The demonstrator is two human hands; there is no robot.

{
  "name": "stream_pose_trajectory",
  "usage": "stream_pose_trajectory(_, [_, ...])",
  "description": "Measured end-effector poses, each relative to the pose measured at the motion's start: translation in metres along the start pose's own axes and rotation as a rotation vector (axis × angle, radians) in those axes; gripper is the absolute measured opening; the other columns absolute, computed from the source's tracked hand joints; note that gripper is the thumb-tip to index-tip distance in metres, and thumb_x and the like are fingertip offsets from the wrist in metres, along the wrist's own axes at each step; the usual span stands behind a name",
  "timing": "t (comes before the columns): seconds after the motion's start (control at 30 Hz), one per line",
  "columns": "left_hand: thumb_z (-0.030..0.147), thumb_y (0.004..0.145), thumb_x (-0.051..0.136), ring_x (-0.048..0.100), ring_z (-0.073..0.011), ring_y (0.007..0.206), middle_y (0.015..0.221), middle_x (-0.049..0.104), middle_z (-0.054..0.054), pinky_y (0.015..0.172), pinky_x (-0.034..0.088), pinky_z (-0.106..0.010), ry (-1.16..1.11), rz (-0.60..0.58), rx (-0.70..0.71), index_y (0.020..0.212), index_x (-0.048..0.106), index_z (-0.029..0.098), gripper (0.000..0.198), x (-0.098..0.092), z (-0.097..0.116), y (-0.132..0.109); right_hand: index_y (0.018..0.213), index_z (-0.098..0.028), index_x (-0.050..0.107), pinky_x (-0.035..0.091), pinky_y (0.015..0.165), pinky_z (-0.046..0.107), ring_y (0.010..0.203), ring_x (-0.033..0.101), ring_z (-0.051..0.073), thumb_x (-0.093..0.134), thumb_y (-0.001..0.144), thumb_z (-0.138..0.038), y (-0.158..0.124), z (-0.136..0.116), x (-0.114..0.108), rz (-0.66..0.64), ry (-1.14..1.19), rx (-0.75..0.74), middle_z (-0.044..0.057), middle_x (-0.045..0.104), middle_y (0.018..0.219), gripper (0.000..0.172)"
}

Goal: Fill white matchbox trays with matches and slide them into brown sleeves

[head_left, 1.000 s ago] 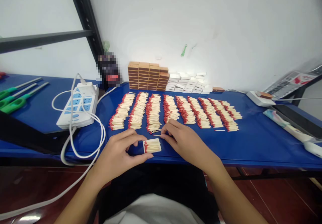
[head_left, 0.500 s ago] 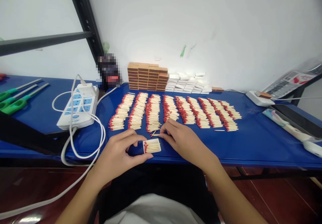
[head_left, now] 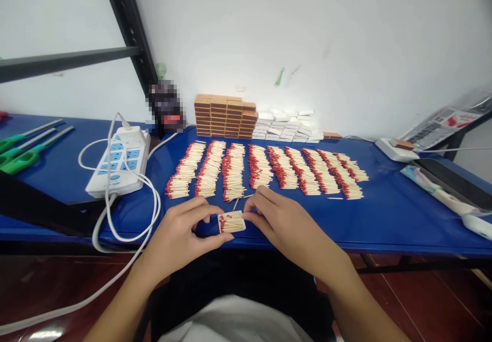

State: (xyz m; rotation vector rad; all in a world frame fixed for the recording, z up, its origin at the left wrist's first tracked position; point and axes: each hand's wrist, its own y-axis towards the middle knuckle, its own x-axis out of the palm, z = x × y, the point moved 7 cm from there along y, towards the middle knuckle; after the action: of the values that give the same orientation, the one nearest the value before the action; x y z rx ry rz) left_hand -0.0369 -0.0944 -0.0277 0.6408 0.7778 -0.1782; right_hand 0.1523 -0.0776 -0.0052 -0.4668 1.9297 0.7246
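A small white matchbox tray (head_left: 232, 222) filled with red-tipped matches lies near the front edge of the blue table (head_left: 392, 214). My left hand (head_left: 180, 234) pinches the tray's left end between thumb and fingers. My right hand (head_left: 279, 219) has its fingers closed at the tray's right end, touching it; whether it holds matches is hidden. Several rows of red-tipped matches (head_left: 265, 170) lie just beyond the hands, with a couple of loose matches (head_left: 240, 199) near the tray.
Brown matchbox sleeves (head_left: 225, 116) and white trays (head_left: 286, 125) are stacked against the wall. A white power strip (head_left: 119, 162) with looping cable lies left, green-handled scissors (head_left: 23, 149) far left. A phone (head_left: 453, 183) and packets lie at the right.
My right hand drew back from the loose matches beside the rows to the right end of the tray. My left hand stayed on the tray.
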Motion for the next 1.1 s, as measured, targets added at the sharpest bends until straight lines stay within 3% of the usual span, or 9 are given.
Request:
stream_pose_trajectory(0.2, [0.029,0.089,0.089,0.056,-0.0119,0.071,0.086,0.063,0.002,0.071,0.05,-0.025,-0.009,0.009,0.006,0.112,0.076,0.024,0.026,-0.001,0.0,0.0,0.101,-0.023,0.063,0.052,0.074,0.033,0.09,0.069,0.021,0.06,0.109,-0.021,0.002,-0.008,0.006,-0.044,0.029,-0.016,0.005,0.069,0.104,0.008])
stream_pose_trajectory(0.37, [0.032,0.09,0.089,0.056,-0.0123,0.071,0.088,0.064,0.001,0.072,0.05,-0.026,-0.004,0.002,-0.003,0.113,0.076,0.024,0.028,0.0,-0.001,-0.001,0.107,-0.022,0.065,0.054,0.084,0.036,0.094,0.07,0.022,0.059,0.109,-0.021,0.008,0.027,-0.003,0.05,0.037,0.065,0.006,0.07,0.106,0.006])
stream_pose_trajectory(0.5, [0.031,0.091,0.088,0.056,-0.0123,0.071,0.088,0.064,0.001,0.072,0.05,-0.025,-0.004,0.006,0.008,0.114,0.076,0.023,0.027,-0.001,0.0,0.0,0.107,-0.022,0.065,0.054,0.081,0.036,0.09,0.068,0.022,0.059,0.108,-0.02,0.011,0.049,0.001,0.051,0.002,0.108,0.006,0.069,0.108,0.007])
stream_pose_trajectory(0.93, [0.029,0.089,0.089,0.055,-0.0114,0.071,0.088,0.062,0.003,0.071,0.048,-0.024,-0.016,0.001,0.006,0.114,0.075,0.024,0.029,0.0,-0.001,-0.001,0.092,-0.021,0.061,0.047,0.076,0.035,0.084,0.064,0.022,0.061,0.11,-0.03,0.009,0.04,0.006,-0.051,-0.061,0.161,0.004,0.065,0.097,0.02])
stream_pose_trajectory(1.1, [0.029,0.089,0.089,0.054,-0.0112,0.071,0.088,0.062,0.003,0.071,0.047,-0.024,-0.018,0.004,0.012,0.114,0.075,0.024,0.028,0.0,-0.001,-0.001,0.114,-0.023,0.066,0.05,0.09,0.035,0.099,0.068,0.021,0.048,0.113,-0.019,0.009,0.039,0.003,-0.07,0.115,0.1,0.005,0.067,0.111,0.018])
